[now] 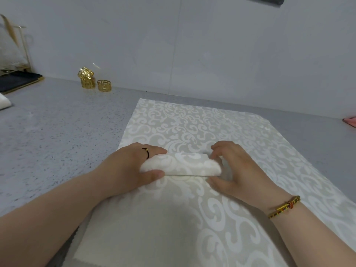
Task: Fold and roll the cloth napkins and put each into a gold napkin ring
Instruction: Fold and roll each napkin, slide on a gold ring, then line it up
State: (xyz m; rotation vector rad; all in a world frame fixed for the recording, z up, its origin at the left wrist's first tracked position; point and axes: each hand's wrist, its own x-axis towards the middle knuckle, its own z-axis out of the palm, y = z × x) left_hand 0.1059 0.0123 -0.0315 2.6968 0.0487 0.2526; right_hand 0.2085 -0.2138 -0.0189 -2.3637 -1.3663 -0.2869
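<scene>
The left hand [133,166] curls over the left end of a rolled white damask napkin [183,166], thumb at its near edge. The right hand [235,170] pinches the right end between arched fingertips and thumb, and the roll lies across a spread cloth [192,122] of the same pattern on a grey speckled tabletop [57,122]. Rolling looks nearly done; next, 1 hand must hold the roll tight while the other fetches 1 of the 3 gold napkin rings [104,85], well apart at the far left by the wall.
</scene>
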